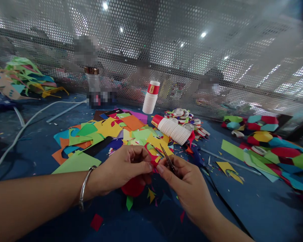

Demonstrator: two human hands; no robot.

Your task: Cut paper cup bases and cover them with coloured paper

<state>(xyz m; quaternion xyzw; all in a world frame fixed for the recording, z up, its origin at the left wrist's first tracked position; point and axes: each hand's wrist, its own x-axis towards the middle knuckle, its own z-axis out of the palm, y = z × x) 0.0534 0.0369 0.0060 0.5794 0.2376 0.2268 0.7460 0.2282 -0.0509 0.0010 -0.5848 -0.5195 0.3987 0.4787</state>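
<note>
My left hand [127,169] pinches a small piece of red paper [154,164] between thumb and fingers. A larger red round piece [132,189] shows just beneath this hand. My right hand [183,181] is wrapped round a pair of scissors [167,157], whose blades point up and away, slightly apart. The thumb and finger of the right hand also meet the red paper near the left fingertips. Most of the scissors' handles are hidden in the right hand. Behind both hands lies a heap of coloured paper scraps [108,127].
Stacked paper cups stand upright [149,101], and another cup stack [173,130] lies on its side. Near a perforated metal screen [166,50] is a lidded bottle [93,80]. Coloured paper shapes [285,153] lie right, a white cable [22,131] left, a black cord [223,201] right.
</note>
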